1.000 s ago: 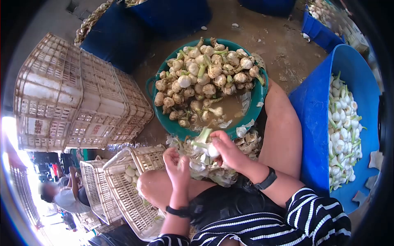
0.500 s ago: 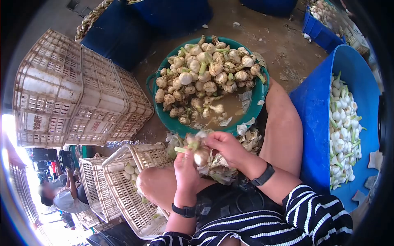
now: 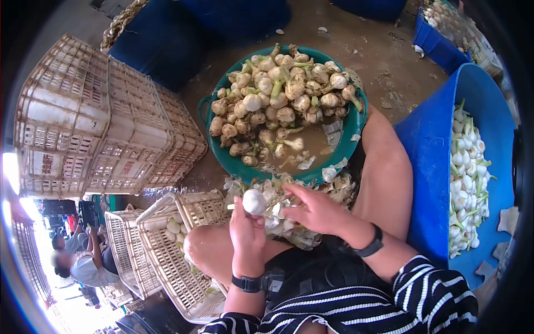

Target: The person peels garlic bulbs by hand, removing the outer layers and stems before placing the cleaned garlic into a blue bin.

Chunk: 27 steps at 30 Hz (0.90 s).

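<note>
The wet, slick garlic bulb (image 3: 254, 201) could squirt out of my fingertips and drop among the peeled skins (image 3: 289, 225) just under my grip, or roll off my knee toward the white basket (image 3: 167, 250) below and to the left, since I pinch it only at the top of my left hand (image 3: 247, 236). That hand is curled narrowly round the bulb, holding it upright. My right hand (image 3: 317, 211), just beside it, is half open, fingers spread, touching the loose skins and holding nothing firmly. The green tub (image 3: 347, 139) sits just beyond.

blue tub (image 3: 428, 139) partly cut off, distant people (image 3: 78, 261) blurred
</note>
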Available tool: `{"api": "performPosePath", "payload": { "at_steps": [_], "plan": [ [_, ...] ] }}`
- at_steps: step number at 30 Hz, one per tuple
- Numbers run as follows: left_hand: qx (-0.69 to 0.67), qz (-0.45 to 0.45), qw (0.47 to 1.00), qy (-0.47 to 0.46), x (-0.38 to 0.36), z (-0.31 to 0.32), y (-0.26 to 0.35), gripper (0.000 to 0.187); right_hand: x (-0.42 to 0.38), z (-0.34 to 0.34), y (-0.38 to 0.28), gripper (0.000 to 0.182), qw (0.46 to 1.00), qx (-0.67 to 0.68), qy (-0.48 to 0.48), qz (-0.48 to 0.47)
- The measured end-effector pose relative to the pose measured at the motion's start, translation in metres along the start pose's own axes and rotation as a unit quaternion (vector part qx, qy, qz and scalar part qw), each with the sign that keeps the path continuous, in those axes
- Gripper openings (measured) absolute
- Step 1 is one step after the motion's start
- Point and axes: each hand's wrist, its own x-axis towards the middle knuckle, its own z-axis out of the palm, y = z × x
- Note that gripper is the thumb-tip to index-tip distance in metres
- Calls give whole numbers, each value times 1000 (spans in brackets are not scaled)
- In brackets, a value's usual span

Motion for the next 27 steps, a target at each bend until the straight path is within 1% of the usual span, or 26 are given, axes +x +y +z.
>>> {"api": "performPosePath", "payload": {
  "at_steps": [1, 2, 3, 4, 5, 6, 7, 8, 9, 10, 11, 12, 13, 14, 15, 16, 17, 19, 20, 21, 22, 23, 24, 25, 26, 27],
  "plan": [
    [0, -2, 1000, -5, -4, 5, -5, 34, 9, 14, 1, 38, 1000, -4, 4, 0],
    [68, 25, 997, -21, -10, 11, -9, 36, 17, 30, 7, 42, 991, 130, 12, -12],
    [134, 51, 989, -36, -14, 14, -12, 38, 22, 35, 10, 46, 965, 261, 18, -24],
    [133, 92, 986, -50, -16, 13, -16, 44, 30, 26, 17, 60, 879, 432, -61, 195],
    [129, 92, 986, -50, -18, 13, -15, 44, 33, 10, 17, 60, 880, 428, -63, 196],
    [97, 149, 983, -40, -20, 15, -10, 44, 35, -10, 10, 67, 749, 626, -209, 52],
    [64, 208, 976, -29, -18, 16, -5, 45, 42, -29, 2, 73, 543, 763, -337, -95],
    [86, 195, 977, -15, -12, 9, 3, 39, 52, -45, -12, 76, 575, 734, -315, -179],
    [85, 193, 977, -10, -7, 0, 4, 39, 62, -58, -19, 78, 601, 699, -287, -260],
    [61, 161, 985, -3, 0, -10, 3, 36, 75, -63, -2, 74, 668, 706, -191, -141],
    [35, 133, 991, -1, 9, -15, 2, 35, 104, -62, 21, 71, 784, 620, -40, -7],
    [-23, 134, 990, -36, 14, -16, -3, 31, 131, -52, 60, 62, 840, 532, 84, 69],
    [-23, 137, 990, -37, 15, -11, -6, 31, 156, -35, 97, 56, 893, 354, 201, 193],
    [-5, 118, 993, -27, 15, -4, -10, 30, 177, -7, 166, 53, 909, 187, 239, 286],
    [15, 99, 995, -18, 15, 0, -13, 28, 191, 23, 228, 43, 919, 72, 205, 328],
    [6, 66, 997, -29, 22, -2, -16, 23, 198, 62, 294, 37, 943, 54, 155, 290],
    [8, 68, 997, -30, 28, 4, -15, 23, 201, 88, 330, 31, 962, 35, 103, 252],
    [114, 77, 990, 30, 37, 12, -13, 18, 184, 66, 225, 25, 913, 184, 72, 356],
    [147, 85, 984, 46, 43, 12, -11, 28, 175, 52, 163, 22, 876, 246, 64, 410],
    [144, 80, 985, 56, 53, 9, -16, 28, 165, 50, 126, 17, 902, 211, 41, 374],
    [182, 105, 975, 69, 67, 7, -22, 31, 157, 48, 97, 11, 927, 175, 19, 332],
    [220, 130, 963, 82, 75, 8, -24, 35, 141, 47, 73, 10, 972, 105, 27, 209],
    [216, 129, 964, 87, 75, 12, -21, 35, 122, 50, 55, 10, 996, 34, 34, 81],
    [173, 92, 981, 10, 73, 17, -18, 34, 108, 55, 46, 15, 998, 36, 50, -13],
    [126, 56, 988, -68, 68, 21, -17, 34, 96, 47, 30, 18, 997, -1, 60, -42],
    [121, 57, 989, -69, 58, 24, -14, 34, 86, 36, 16, 22, 994, -38, 71, -72]
  ]
}}
